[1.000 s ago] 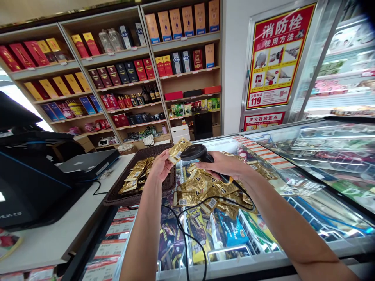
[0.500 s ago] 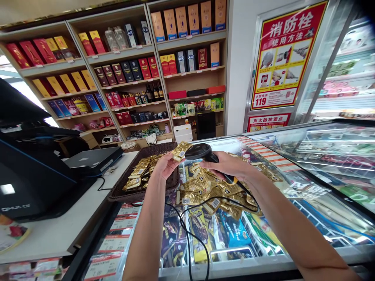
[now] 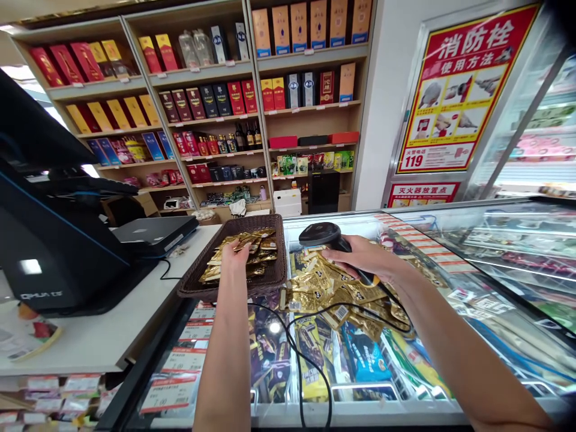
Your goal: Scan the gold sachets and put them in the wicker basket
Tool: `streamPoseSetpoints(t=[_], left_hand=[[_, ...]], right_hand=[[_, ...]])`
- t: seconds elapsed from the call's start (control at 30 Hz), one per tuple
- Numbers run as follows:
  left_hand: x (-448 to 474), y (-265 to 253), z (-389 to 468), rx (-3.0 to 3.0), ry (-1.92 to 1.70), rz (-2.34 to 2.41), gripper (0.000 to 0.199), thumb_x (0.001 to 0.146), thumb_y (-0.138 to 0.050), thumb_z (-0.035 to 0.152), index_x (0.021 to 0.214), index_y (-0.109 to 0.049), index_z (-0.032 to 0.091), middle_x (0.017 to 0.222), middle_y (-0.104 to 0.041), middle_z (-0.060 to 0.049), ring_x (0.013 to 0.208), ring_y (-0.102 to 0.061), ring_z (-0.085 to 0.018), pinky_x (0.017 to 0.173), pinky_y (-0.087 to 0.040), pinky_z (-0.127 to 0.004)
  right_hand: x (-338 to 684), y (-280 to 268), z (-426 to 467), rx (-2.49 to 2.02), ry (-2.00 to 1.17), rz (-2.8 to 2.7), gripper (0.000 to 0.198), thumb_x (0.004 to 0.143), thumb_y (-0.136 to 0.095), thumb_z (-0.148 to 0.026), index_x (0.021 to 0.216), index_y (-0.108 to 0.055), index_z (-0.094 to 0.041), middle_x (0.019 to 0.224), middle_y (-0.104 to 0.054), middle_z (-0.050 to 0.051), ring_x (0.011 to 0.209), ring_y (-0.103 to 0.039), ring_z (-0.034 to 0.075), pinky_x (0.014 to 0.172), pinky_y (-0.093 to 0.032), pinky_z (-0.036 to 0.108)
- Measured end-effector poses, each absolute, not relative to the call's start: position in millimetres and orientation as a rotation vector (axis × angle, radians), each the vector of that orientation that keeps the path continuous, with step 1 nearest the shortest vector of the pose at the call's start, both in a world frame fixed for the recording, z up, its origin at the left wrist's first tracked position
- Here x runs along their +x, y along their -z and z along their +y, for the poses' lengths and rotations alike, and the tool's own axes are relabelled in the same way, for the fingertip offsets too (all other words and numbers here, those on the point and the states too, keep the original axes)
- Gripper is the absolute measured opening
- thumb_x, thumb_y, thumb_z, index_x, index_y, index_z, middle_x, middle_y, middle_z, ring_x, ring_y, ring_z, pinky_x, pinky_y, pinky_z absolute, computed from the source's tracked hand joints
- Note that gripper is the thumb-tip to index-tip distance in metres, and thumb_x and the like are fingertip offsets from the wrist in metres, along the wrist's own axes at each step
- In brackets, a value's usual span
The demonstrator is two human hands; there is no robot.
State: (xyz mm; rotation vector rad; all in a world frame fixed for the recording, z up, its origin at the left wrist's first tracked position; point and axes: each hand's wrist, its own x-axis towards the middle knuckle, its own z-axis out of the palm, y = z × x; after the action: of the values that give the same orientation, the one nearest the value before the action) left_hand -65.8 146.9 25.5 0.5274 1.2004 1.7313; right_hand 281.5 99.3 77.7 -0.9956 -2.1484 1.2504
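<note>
My left hand (image 3: 234, 252) is over the brown wicker basket (image 3: 284, 264), at the gold foil packets (image 3: 258, 249) inside it. Its thumb and fingers are apart; no packet is plainly gripped, and the fingertips partly blend with the foil. My right hand (image 3: 364, 257) is closed around the handle of a black barcode scanner (image 3: 321, 234). The scanner's head points left, above a loose heap of gold packets (image 3: 315, 282) on the freezer's glass top. Its black cable (image 3: 300, 354) loops across the glass towards me.
A white counter (image 3: 90, 342) at left carries a dark checkout machine (image 3: 67, 240) and a flat black scale (image 3: 155, 234). Below the glass, ice-cream packs (image 3: 364, 354) lie in wire baskets. Shelves of boxed bottles (image 3: 216, 102) stand behind; a red fire-hydrant poster (image 3: 463, 90) hangs at right.
My left hand has moved left and down from the scanner's head into the basket, and the packet it held up is no longer raised. The scanner stays in my right hand.
</note>
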Motion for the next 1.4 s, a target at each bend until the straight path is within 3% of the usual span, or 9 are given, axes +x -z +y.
streamPoseSetpoints(t=[0.27, 0.47, 0.57, 0.73, 0.87, 0.97, 1.17, 1.3, 1.4], left_hand=[[-22.2, -44.3, 143.2, 0.246, -1.607, 0.926, 0.037, 0.094, -0.045, 0.020, 0.128, -0.049, 0.007, 0.108, -0.065, -0.022, 0.101, -0.068, -0.025, 0.070, -0.062, -0.031], [24.9, -38.2, 149.1, 0.547, -1.605, 0.880, 0.013, 0.087, -0.057, 0.013, 0.097, -0.065, 0.010, 0.094, -0.068, -0.013, 0.094, -0.068, -0.018, 0.088, -0.056, -0.029], [48.0, -27.4, 149.7, 0.833, -1.517, 0.940, 0.012, 0.083, -0.066, 0.021, 0.091, -0.067, 0.013, 0.102, -0.069, -0.011, 0.098, -0.067, -0.018, 0.094, -0.052, -0.032], [97.1, 5.4, 143.7, 1.707, -1.001, 1.390, 0.034, 0.088, -0.058, 0.044, 0.113, -0.066, 0.023, 0.133, -0.059, -0.010, 0.123, -0.053, -0.027, 0.106, -0.040, -0.043], [132.8, 31.3, 155.7, 2.293, -0.636, 1.556, 0.049, 0.094, -0.046, 0.041, 0.137, -0.050, 0.018, 0.155, -0.034, -0.013, 0.145, -0.024, -0.031, 0.116, -0.023, -0.047], [147.3, 34.2, 180.0, 2.450, -0.452, 1.588, 0.058, 0.092, -0.050, 0.038, 0.144, -0.040, 0.016, 0.156, -0.030, -0.015, 0.148, -0.010, -0.031, 0.117, -0.015, -0.047], [145.1, 35.0, 208.1, 2.430, -0.342, 1.588, 0.053, 0.081, -0.065, 0.036, 0.130, -0.052, 0.019, 0.130, -0.052, -0.014, 0.120, -0.053, -0.029, 0.101, -0.040, -0.040], [138.4, 39.3, 196.6, 2.346, -0.630, 1.753, 0.044, 0.074, -0.073, 0.031, 0.113, -0.058, 0.021, 0.116, -0.055, -0.010, 0.102, -0.059, -0.025, 0.088, -0.045, -0.034], [131.9, 27.0, 182.9, 2.279, -0.769, 1.791, 0.019, 0.078, -0.068, 0.024, 0.095, -0.062, 0.021, 0.097, -0.063, -0.006, 0.090, -0.061, -0.023, 0.077, -0.043, -0.030]], right_hand=[[289.8, -83.3, 102.3, -1.082, -1.096, -2.187, 0.046, 0.081, -0.057, -0.066, 0.079, -0.048, -0.021, 0.046, -0.049, -0.005, 0.043, -0.045, 0.013, 0.052, -0.037, 0.026], [318.5, -91.1, 119.6, -1.516, -0.481, -2.105, 0.043, 0.078, -0.063, -0.062, 0.089, -0.055, -0.020, 0.067, -0.062, 0.004, 0.052, -0.056, 0.018, 0.052, -0.034, 0.028], [337.8, -94.5, 124.7, -1.595, -0.502, -2.207, 0.043, 0.078, -0.063, -0.061, 0.084, -0.056, -0.019, 0.065, -0.061, 0.005, 0.051, -0.055, 0.017, 0.049, -0.032, 0.027], [353.1, -100.0, 123.7, -1.490, -0.572, -2.256, 0.045, 0.081, -0.060, -0.063, 0.090, -0.058, -0.018, 0.070, -0.063, 0.005, 0.052, -0.057, 0.015, 0.049, -0.034, 0.025], [353.1, -104.2, 119.8, -1.432, -0.519, -2.243, 0.046, 0.082, -0.058, -0.062, 0.093, -0.058, -0.018, 0.075, -0.065, 0.006, 0.057, -0.058, 0.016, 0.050, -0.035, 0.024], [353.8, -107.2, 116.6, -1.415, -0.527, -2.235, 0.047, 0.081, -0.058, -0.064, 0.092, -0.056, -0.018, 0.075, -0.064, 0.005, 0.056, -0.057, 0.016, 0.050, -0.036, 0.025], [360.0, -109.8, 114.8, -1.401, -0.492, -2.182, 0.044, 0.081, -0.059, -0.062, 0.092, -0.054, -0.019, 0.070, -0.062, 0.003, 0.057, -0.056, 0.016, 0.050, -0.035, 0.025], [359.4, -108.5, 116.2, -1.401, -0.478, -2.128, 0.041, 0.082, -0.059, -0.058, 0.091, -0.055, -0.019, 0.069, -0.063, 0.004, 0.057, -0.057, 0.016, 0.050, -0.035, 0.025], [354.7, -108.4, 115.3, -1.385, -0.455, -2.117, 0.040, 0.081, -0.061, -0.057, 0.092, -0.057, -0.019, 0.073, -0.064, 0.005, 0.060, -0.058, 0.017, 0.052, -0.035, 0.025]])
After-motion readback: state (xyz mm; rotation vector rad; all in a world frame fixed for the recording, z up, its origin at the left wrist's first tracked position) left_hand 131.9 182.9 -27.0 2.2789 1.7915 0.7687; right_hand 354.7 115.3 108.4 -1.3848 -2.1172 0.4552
